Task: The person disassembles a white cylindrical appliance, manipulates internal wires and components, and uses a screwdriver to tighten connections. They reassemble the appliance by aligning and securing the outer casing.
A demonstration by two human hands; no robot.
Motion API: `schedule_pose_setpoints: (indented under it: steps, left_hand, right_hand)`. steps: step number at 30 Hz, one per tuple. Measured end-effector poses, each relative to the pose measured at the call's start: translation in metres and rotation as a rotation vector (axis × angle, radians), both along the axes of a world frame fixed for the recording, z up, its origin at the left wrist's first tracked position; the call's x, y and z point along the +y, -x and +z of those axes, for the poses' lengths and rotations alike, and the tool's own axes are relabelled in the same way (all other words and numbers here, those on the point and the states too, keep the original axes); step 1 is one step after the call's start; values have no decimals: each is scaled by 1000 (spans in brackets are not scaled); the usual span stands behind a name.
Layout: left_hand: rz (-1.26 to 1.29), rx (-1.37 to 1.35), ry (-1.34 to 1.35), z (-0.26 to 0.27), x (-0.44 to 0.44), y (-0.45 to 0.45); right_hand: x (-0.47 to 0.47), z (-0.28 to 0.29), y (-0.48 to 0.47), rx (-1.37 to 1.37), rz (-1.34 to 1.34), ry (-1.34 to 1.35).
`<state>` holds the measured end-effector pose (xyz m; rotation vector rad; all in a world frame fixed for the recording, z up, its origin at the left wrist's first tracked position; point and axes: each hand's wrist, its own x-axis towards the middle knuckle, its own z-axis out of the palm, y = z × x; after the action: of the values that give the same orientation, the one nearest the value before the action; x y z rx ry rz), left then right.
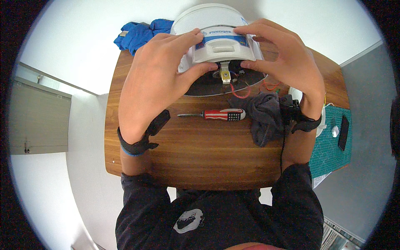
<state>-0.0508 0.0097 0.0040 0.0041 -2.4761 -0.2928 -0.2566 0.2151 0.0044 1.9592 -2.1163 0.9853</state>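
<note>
A white plastic control panel (pixel 223 55) with a blue band, a small slot and writing sits against a round white appliance, probably a rice cooker (pixel 206 15). My left hand (pixel 159 65) grips the panel's left side, fingers on top and thumb below. On the right side, my right hand (pixel 281 54) pinches it the same way. Below the panel, a metal bracket with a yellowish switch part (pixel 225 76) pokes out of the dark opening. Red wires (pixel 240 95) hang from that opening. Most of the inside is hidden in shadow.
A screwdriver (pixel 223 114) with a flag-patterned handle lies on the wooden table (pixel 203 150). Beside it is a dark grey cloth (pixel 265 115). To the right, a green cutting mat (pixel 328 156) carries a black phone-like slab (pixel 343 132). A blue cloth (pixel 137 34) lies back left.
</note>
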Motion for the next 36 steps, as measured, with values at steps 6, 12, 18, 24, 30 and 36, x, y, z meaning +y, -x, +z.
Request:
schedule_pose_setpoints:
  steps: [6,12,18,24,30,36]
  left_hand:
    - [-6,27,17,0,2,2]
    - [40,-8,-11,1,3,-2]
    - [51,-98,-49,7,-10,-10]
    - [21,-105,-9,12,-9,-14]
    - [143,-213,111,17,13,-15]
    - [121,-182,140,16,11,-14]
  right_hand:
    - [7,0,-1,-2,12,-20]
    - [1,-3,-5,-226,-1,5]
    - [-11,-11,-10,-172,70,93]
    - [-21,-15,-10,-42,79,127]
    - [-27,-19,-12,28,53,172]
    - [-30,-28,-7,8,114,238]
